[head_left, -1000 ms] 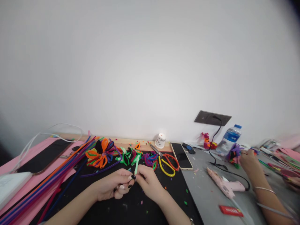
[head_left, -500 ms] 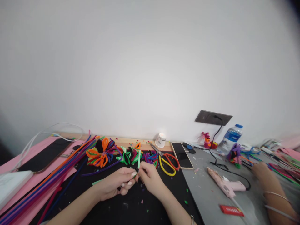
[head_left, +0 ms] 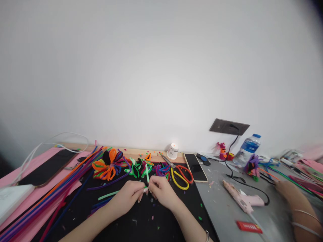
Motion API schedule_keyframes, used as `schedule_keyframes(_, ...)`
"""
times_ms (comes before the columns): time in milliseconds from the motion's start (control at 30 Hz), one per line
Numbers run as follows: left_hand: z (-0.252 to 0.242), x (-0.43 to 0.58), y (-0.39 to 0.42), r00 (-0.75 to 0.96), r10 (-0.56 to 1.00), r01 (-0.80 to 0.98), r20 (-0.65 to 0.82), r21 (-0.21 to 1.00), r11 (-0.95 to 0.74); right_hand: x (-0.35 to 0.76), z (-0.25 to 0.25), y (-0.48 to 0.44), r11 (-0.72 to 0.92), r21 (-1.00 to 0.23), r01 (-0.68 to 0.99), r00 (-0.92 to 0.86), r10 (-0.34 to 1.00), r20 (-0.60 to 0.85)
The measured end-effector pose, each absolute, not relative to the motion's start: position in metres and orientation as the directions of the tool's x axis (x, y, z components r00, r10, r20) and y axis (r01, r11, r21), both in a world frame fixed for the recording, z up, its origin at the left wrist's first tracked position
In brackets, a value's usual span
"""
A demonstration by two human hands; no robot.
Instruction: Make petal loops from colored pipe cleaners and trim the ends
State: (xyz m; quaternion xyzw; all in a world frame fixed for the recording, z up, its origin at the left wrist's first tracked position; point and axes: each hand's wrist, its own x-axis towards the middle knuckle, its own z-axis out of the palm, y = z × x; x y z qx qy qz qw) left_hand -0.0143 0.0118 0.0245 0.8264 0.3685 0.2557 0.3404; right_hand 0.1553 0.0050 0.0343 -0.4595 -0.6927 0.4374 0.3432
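Note:
Over the black mat (head_left: 121, 222), my left hand (head_left: 130, 198) and my right hand (head_left: 161, 190) meet fingertip to fingertip. Both pinch a pale green pipe cleaner (head_left: 147, 171), whose straight end sticks up between them. A small black piece shows at the pinch; its form is mostly hidden by fingers. Another light green pipe cleaner (head_left: 108, 195) lies beside my left wrist, with blue and purple ones partly under the forearm. Just behind the hands rest an orange pipe-cleaner flower (head_left: 111, 164), green looped pieces (head_left: 135, 168) and a purple looped bundle (head_left: 161, 169).
Scissors (head_left: 180, 178) with red and yellow handles and a phone (head_left: 195, 167) lie right of the bundles; a paper cup (head_left: 173, 151) stands behind. A pink glue gun (head_left: 243, 198) and water bottle (head_left: 248, 148) are farther right, near another person's hand (head_left: 287, 191). Long pipe cleaners (head_left: 55, 188) cover the left.
My left hand's fingers have turned inward and closed nearer the right fingertips. The upright pipe cleaner end has shifted slightly left and lower. The other person's hand moved a little right and down.

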Motion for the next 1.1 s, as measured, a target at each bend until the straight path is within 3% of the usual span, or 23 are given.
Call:
schedule_keyframes(167, 0.026, -0.018, 0.01, 0.63, 0.738, 0.473, 0.241, 0.635, -0.611, 0.155, 0.032, 0.006, 0.01, -0.989, 0.146, -0.388, 0.92, -0.048)
schedule_keyframes(367, 0.028, -0.02, 0.007, 0.627, 0.737, 0.524, 0.252, 0.564, -0.638, 0.147, 0.034, 0.003, -0.157, -0.986, -0.059, -0.338, 0.932, -0.128)
schedule_keyframes(467, 0.031, -0.019, 0.009, 0.591, 0.765, 0.474, 0.257, 0.657, -0.587, 0.147, 0.035, 0.003, -0.18, -0.978, -0.105, -0.317, 0.938, -0.138)
schedule_keyframes(567, 0.035, -0.018, 0.012, 0.564, 0.807, 0.36, 0.174, 0.828, -0.43, 0.155, 0.037, 0.006, -0.198, -0.971, -0.132, -0.374, 0.917, -0.136)
schedule_keyframes(667, 0.036, -0.018, 0.015, 0.576, 0.816, 0.216, 0.047, 0.954, -0.208, 0.165, 0.041, 0.01, -0.151, -0.972, -0.182, -0.344, 0.936, -0.08)
schedule_keyframes(833, 0.034, -0.018, 0.013, 0.647, 0.757, 0.082, -0.091, 0.995, 0.05, 0.171, 0.047, 0.014, 0.059, -0.974, -0.219, -0.258, 0.959, 0.116)
schedule_keyframes(1100, 0.028, -0.019, 0.012, 0.671, 0.735, 0.037, -0.099, 0.994, 0.1, 0.165, 0.046, 0.007, 0.199, -0.977, -0.069, -0.39, 0.897, 0.21)
